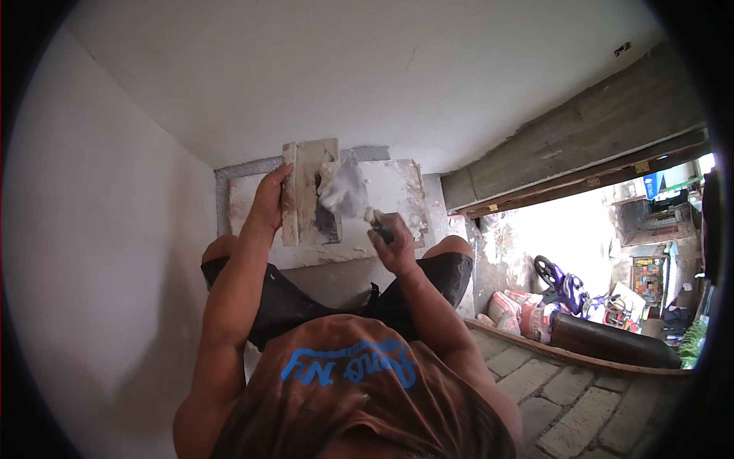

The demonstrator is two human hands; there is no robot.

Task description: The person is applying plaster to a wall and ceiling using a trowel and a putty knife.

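Note:
My left hand (270, 200) is closed on the left edge of a flat, putty-stained plastering board (307, 167), raised in front of my knees. In my right hand (396, 246) is the dark handle of a putty knife (349, 187). Its broad blade, smeared by motion, lies against or just over the board's right part, where lumps of pale putty (326, 177) show. Below and behind them a larger whitish board (391, 180), crusted with dried putty, spreads between my knees and the wall.
A smooth pale wall (306, 76) rises ahead, meeting another wall (99, 229) at left. To the right is a doorway with a wooden frame (550, 187). Beyond its sill (581, 356) stand filled sacks (520, 310) and a purple motorbike (569, 291). Blocks (581, 413) pave the lower right.

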